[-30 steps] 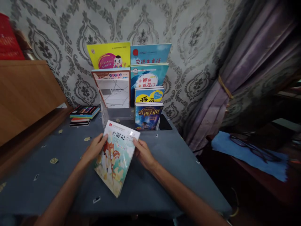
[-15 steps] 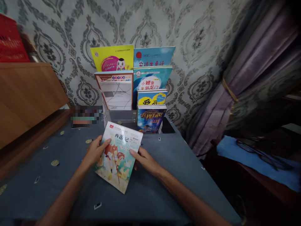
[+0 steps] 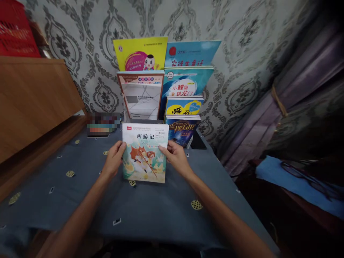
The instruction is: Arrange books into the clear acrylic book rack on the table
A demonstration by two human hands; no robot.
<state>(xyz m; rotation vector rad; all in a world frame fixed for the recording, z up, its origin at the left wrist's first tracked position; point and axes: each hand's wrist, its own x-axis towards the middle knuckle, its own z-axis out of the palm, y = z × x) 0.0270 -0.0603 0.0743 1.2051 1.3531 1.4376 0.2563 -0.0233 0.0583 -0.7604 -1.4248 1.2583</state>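
A white and green illustrated book (image 3: 145, 154) is held upright between my hands, its cover toward me. My left hand (image 3: 114, 157) grips its left edge, thumb in front and fingers behind. At the right edge my right hand (image 3: 177, 156) pinches it the same way. Just behind stands a stepped rack of books, its lower left part hidden by the held book. In its left column are a yellow book (image 3: 141, 53) and a white book (image 3: 142, 102). The right column has blue books (image 3: 190, 53), a yellow-and-blue book (image 3: 185, 106) and a dark blue book (image 3: 180, 132).
The rack stands on a table with a grey-blue patterned cloth (image 3: 150, 211). A wooden cabinet (image 3: 40, 104) borders the left side. A black flat object (image 3: 199, 141) lies right of the rack. Glasses (image 3: 303, 175) rest on blue cloth (image 3: 271, 170) at the right, near a purple curtain (image 3: 258, 125).
Both hands have brought the book nearer the rack and turned it from slanted to nearly straight and upright. The view has shifted, so the rack appears farther right and higher.
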